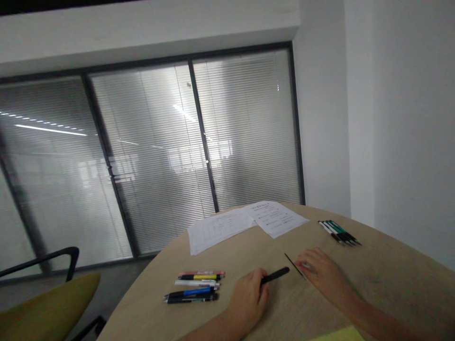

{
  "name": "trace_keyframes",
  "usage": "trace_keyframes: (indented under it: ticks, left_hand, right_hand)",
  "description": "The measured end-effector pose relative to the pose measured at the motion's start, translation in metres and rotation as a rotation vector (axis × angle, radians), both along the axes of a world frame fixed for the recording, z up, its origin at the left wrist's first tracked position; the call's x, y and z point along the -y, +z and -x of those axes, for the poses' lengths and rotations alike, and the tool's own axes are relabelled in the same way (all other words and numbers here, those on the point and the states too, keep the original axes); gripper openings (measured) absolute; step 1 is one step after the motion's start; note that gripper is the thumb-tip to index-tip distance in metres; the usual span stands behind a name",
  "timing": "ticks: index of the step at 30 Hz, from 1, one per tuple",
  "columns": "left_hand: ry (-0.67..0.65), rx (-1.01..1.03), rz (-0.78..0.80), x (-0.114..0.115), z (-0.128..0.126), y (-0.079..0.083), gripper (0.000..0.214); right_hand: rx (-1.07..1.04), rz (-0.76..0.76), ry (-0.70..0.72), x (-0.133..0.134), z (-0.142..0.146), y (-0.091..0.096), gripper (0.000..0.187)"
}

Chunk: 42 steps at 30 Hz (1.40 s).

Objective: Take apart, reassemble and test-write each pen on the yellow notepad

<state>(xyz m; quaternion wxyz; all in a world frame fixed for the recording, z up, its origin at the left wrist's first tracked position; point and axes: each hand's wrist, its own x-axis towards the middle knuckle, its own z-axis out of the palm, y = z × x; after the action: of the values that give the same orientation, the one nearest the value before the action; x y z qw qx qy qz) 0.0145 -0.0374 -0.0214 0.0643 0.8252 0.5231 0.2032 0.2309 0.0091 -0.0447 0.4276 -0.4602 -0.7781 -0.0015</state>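
Left hand (249, 296): closed round a black pen barrel (276, 274), tip raised just above the round wooden table (384, 279). Right hand (320, 272): spread flat, fingertips resting on a thin dark rod (290, 262) beside the barrel. Risk: the rod, barely pinned, may roll or slip free.

Dim, grey office light, view soft with blur.
Ceiling strips reflect as bright streaks and glare on the glass wall (199, 142) with blinds, whose left panes are smeared. The table (391, 274) is evenly lit; the left hand (249, 298), its black pen (275, 275) and the right hand (320, 274) cast only faint shadows. The printed sheets (245, 222) are too soft to read, and the uprights lean.
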Motion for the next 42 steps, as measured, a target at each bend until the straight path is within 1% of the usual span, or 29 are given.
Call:
trace_keyframes:
  ticks: [2,5,9,13,17,19,22,27,36,39,42]
  left_hand:
    - [0.001,-0.008,0.010,0.000,0.000,0.001,0.020]
    - [0.008,-0.007,0.022,0.000,-0.001,0.003,0.020]
    - [0.018,0.042,0.047,0.000,0.000,0.004,0.019]
    - [0.037,0.100,0.069,-0.002,0.001,0.003,0.019]
    - [0.037,0.151,0.084,-0.004,0.001,0.003,0.019]
    - [0.048,0.184,0.102,-0.005,0.002,0.003,0.019]
    - [0.066,0.237,0.119,-0.007,0.002,0.004,0.019]
    - [0.036,0.242,0.121,-0.007,0.002,0.005,0.018]
    - [-0.007,0.230,0.111,-0.005,0.002,0.005,0.020]
    - [-0.008,0.207,0.101,-0.006,0.001,0.003,0.019]
    - [0.004,0.180,0.100,-0.006,0.000,0.003,0.018]
  right_hand:
    - [-0.083,0.079,0.043,0.001,0.004,0.005,0.015]
    - [-0.208,0.204,0.105,0.001,0.014,0.020,0.017]
    - [-0.369,0.281,0.150,-0.003,0.027,0.038,0.016]
    - [-0.619,0.429,0.249,-0.003,0.029,0.045,0.016]
    - [-0.725,0.510,0.281,0.002,0.023,0.052,0.021]
    - [-0.735,0.520,0.281,0.004,0.022,0.057,0.022]
    - [-0.732,0.494,0.280,0.006,0.022,0.060,0.022]
    - [-0.672,0.412,0.262,0.008,0.025,0.054,0.020]
    - [-0.559,0.413,0.269,0.006,0.027,0.046,0.015]
    - [-0.512,0.386,0.267,0.005,0.027,0.043,0.012]
    - [-0.455,0.343,0.232,0.008,0.028,0.042,0.012]
